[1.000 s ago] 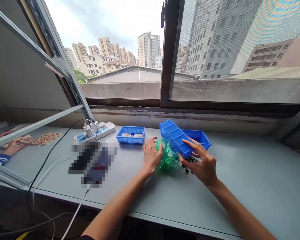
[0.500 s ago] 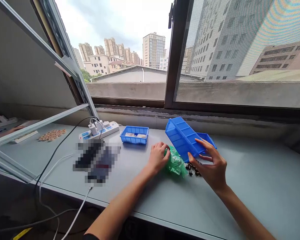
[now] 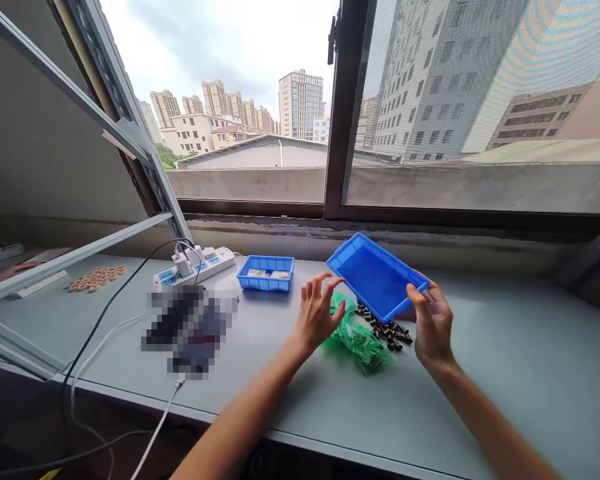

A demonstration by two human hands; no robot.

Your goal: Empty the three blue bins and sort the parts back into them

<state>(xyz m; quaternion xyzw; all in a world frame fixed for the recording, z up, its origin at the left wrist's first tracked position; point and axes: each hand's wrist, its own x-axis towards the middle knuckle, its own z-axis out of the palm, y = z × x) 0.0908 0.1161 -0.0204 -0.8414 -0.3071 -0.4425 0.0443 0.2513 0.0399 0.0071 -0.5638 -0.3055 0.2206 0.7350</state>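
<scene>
1 blue tray (image 3: 375, 277): lifted, tilted, gripped at its near corner by right hand (image 3: 433, 325). Beneath tray: black parts (image 3: 390, 332), green bags (image 3: 365, 340). Left of tray: left hand (image 3: 316, 317), fingers spread.

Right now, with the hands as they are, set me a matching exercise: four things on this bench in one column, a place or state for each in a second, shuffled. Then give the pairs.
Things
1. larger blue tray
2. smaller blue tray
3. green bags
4. power strip

Places and states
A. white, with chargers plugged in
B. flat on the table, small pieces inside
C. tilted, held off the table by the right hand
D. crumpled on the table beside a pile of black parts

Pairs: 1-C, 2-B, 3-D, 4-A
</scene>
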